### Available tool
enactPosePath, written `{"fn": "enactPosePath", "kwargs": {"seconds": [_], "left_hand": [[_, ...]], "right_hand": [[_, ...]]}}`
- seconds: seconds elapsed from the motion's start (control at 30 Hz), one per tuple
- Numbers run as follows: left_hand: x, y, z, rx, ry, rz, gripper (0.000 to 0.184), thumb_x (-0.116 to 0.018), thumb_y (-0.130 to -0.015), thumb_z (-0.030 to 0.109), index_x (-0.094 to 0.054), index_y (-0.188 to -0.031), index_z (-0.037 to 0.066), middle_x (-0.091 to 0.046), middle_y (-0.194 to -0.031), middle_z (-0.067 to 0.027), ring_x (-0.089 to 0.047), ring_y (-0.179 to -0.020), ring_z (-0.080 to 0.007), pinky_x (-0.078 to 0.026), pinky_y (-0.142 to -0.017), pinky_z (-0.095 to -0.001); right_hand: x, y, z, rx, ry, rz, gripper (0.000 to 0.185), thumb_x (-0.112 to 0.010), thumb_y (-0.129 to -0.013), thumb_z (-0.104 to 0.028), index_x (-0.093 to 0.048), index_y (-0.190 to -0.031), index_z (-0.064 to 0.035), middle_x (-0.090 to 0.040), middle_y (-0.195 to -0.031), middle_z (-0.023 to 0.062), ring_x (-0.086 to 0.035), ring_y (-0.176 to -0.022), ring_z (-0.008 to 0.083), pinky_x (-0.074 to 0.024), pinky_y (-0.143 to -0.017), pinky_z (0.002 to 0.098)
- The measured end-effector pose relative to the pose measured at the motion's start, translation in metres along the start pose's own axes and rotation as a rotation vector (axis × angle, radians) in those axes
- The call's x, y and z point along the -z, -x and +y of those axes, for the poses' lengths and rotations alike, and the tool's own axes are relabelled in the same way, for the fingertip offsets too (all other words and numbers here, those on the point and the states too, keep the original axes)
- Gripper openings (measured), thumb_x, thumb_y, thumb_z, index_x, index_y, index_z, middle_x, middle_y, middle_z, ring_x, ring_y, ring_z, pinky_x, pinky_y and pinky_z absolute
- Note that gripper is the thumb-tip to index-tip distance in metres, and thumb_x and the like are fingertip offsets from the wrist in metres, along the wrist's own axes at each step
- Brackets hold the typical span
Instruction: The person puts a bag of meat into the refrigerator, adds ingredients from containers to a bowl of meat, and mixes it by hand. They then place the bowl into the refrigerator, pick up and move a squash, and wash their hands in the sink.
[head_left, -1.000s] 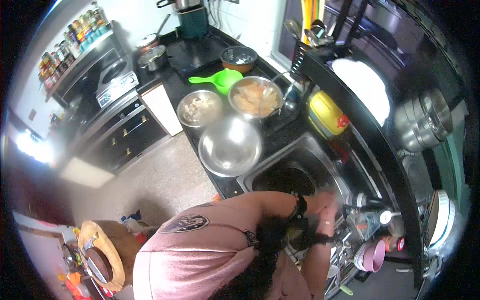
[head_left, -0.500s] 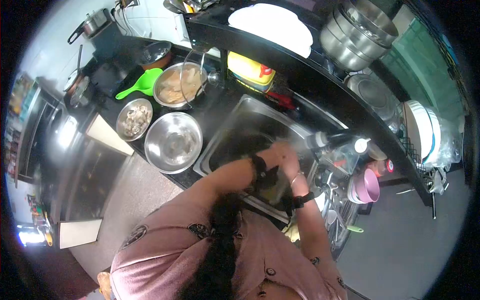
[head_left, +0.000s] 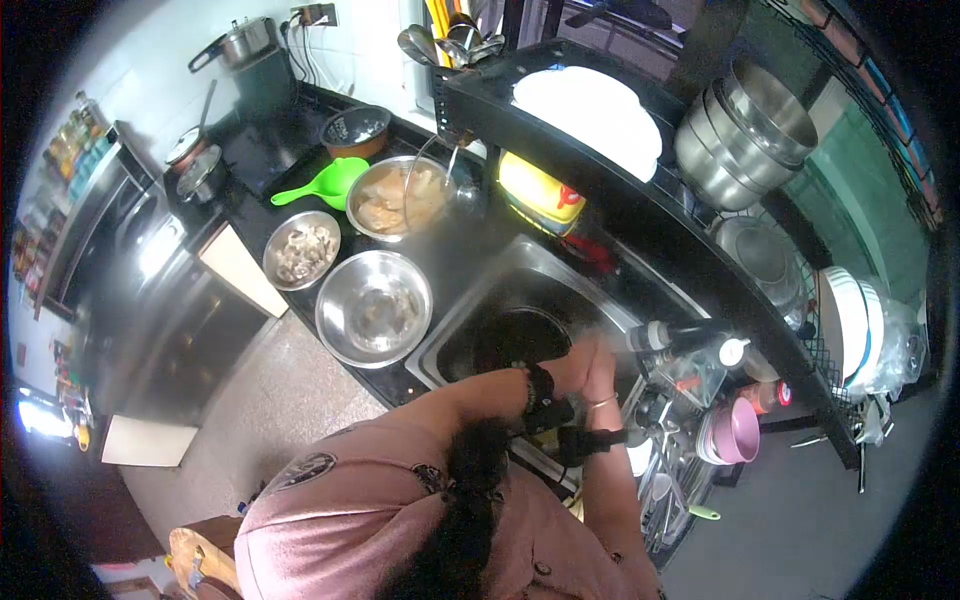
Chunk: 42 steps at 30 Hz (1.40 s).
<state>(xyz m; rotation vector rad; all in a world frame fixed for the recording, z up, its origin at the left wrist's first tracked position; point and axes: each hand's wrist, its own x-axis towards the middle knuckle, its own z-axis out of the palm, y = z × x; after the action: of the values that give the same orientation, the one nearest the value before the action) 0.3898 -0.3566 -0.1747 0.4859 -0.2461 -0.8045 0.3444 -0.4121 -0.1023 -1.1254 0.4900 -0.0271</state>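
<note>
My left hand point(head_left: 571, 371) and my right hand point(head_left: 600, 374) are pressed against each other over the right side of the metal sink point(head_left: 450, 335). Their fingers are blurred and partly hidden by each other, so I cannot make out anything between them. Dark bands circle both wrists, and a thin bangle is on the right one. Just beyond the hands stands a dark bottle point(head_left: 685, 337) with a pale cap.
Left of the sink are a shiny steel bowl point(head_left: 345, 330), a dish of pale chopped pieces point(head_left: 305, 252), a bowl of pale pieces in liquid point(head_left: 400, 200) and a green scoop point(head_left: 325, 183). A black shelf point(head_left: 590, 130) overhangs the back. Utensils and a pink bowl point(head_left: 738, 432) sit right.
My view has shifted, so the counter and shelf appear further right and lower. Both hands stay together over the sink, now nearer its right side.
</note>
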Motion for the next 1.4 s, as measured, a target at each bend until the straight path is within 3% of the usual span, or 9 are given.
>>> {"fn": "enactPosePath", "kwargs": {"seconds": [0.4, 0.57, 0.6, 0.67, 0.77, 0.87, 1.13, 1.23, 1.4], "left_hand": [[-0.047, 0.041, 0.055, 0.194, -0.321, 0.444, 0.041, -0.041, -0.097, 0.044, -0.057, -0.103, 0.007, -0.063, -0.093, -0.0135, -0.059, -0.084, -0.0297, -0.048, -0.075, -0.0448], [-0.021, 0.05, 0.059, -0.056, -1.169, 0.254, 0.037, -0.041, -0.097, 0.041, -0.059, -0.094, 0.008, -0.064, -0.086, -0.0114, -0.06, -0.078, -0.0295, -0.05, -0.069, -0.0442], [0.026, 0.03, 0.039, -0.199, -1.068, 0.215, 0.035, -0.042, -0.097, 0.039, -0.059, -0.09, 0.009, -0.064, -0.083, -0.0105, -0.061, -0.076, -0.029, -0.05, -0.066, -0.0437], [0.055, 0.019, 0.035, -0.38, -1.057, 0.011, 0.032, -0.044, -0.096, 0.036, -0.059, -0.087, 0.009, -0.064, -0.082, -0.009, -0.061, -0.073, -0.0271, -0.051, -0.063, -0.0428], [0.045, 0.033, 0.042, -0.021, -0.992, -0.016, 0.03, -0.046, -0.095, 0.034, -0.062, -0.093, 0.008, -0.066, -0.089, -0.0079, -0.062, -0.074, -0.0218, -0.051, -0.064, -0.0392], [0.04, 0.037, 0.024, -0.25, -1.697, -0.012, 0.032, -0.048, -0.093, 0.036, -0.061, -0.103, 0.008, -0.066, -0.093, -0.0085, -0.062, -0.077, -0.0217, -0.05, -0.067, -0.0402], [0.028, 0.038, 0.016, -0.096, -1.279, -0.027, 0.03, -0.056, -0.082, 0.014, -0.057, -0.111, 0.007, -0.064, -0.102, -0.0133, -0.061, -0.095, -0.03, -0.049, -0.081, -0.0429], [-0.03, 0.074, 0.057, -0.104, -1.462, -0.093, 0.031, -0.056, -0.079, 0.011, -0.056, -0.11, 0.008, -0.062, -0.1, -0.0168, -0.059, -0.097, -0.0341, -0.049, -0.082, -0.0417], [-0.058, 0.112, 0.08, 0.314, -1.791, 0.196, 0.015, -0.05, -0.082, 0.01, -0.059, -0.093, 0.005, -0.065, -0.087, -0.0157, -0.062, -0.091, -0.0363, -0.05, -0.081, -0.0413]], "right_hand": [[-0.017, 0.007, 0.009, -0.007, 0.006, -0.002, 0.051, -0.046, -0.097, -0.044, -0.049, -0.131, -0.0064, -0.06, -0.119, 0.0041, -0.058, -0.103, 0.0191, -0.0474, -0.085, 0.0328], [-0.02, 0.019, -0.01, 0.187, 1.407, -0.03, 0.037, -0.052, -0.091, -0.034, -0.063, -0.102, -0.0002, -0.067, -0.095, 0.015, -0.062, -0.086, 0.0252, -0.0491, -0.08, 0.0422], [-0.024, 0.023, 0.0, 0.546, 1.226, 0.069, 0.031, -0.054, -0.089, -0.03, -0.064, -0.093, -0.0014, -0.066, -0.082, 0.0145, -0.062, -0.073, 0.0264, -0.0494, -0.068, 0.0417], [-0.042, 0.049, -0.017, 0.453, 0.918, 0.045, 0.029, -0.054, -0.088, -0.028, -0.064, -0.092, -0.0009, -0.065, -0.08, 0.0143, -0.06, -0.069, 0.0255, -0.0477, -0.063, 0.0407], [-0.015, 0.029, 0.015, 0.551, 0.634, -0.104, 0.027, -0.054, -0.088, -0.025, -0.064, -0.09, 0.0001, -0.063, -0.074, 0.0125, -0.055, -0.059, 0.0205, -0.0416, -0.052, 0.0368], [-0.008, 0.018, 0.029, 0.754, 0.542, -0.156, 0.024, -0.054, -0.087, -0.022, -0.063, -0.086, -0.0004, -0.064, -0.075, 0.0151, -0.059, -0.062, 0.0247, -0.0443, -0.055, 0.0385], [0.009, 0.03, 0.002, 0.512, 1.003, 0.291, 0.012, -0.054, -0.081, -0.012, -0.061, -0.082, -0.0023, -0.065, -0.078, 0.0168, -0.064, -0.069, 0.0305, -0.0495, -0.061, 0.0389], [0.104, -0.02, 0.038, 0.002, -0.174, 0.066, 0.014, -0.046, -0.089, -0.011, -0.056, -0.081, -0.0054, -0.056, -0.066, 0.0058, -0.053, -0.053, 0.0143, -0.0437, -0.044, 0.0267], [0.137, -0.001, -0.051, -0.438, -0.668, 0.147, 0.027, -0.045, -0.09, -0.02, -0.046, -0.065, -0.0108, -0.047, -0.054, 0.0024, -0.044, -0.048, 0.0154, -0.0387, -0.046, 0.0283]]}}
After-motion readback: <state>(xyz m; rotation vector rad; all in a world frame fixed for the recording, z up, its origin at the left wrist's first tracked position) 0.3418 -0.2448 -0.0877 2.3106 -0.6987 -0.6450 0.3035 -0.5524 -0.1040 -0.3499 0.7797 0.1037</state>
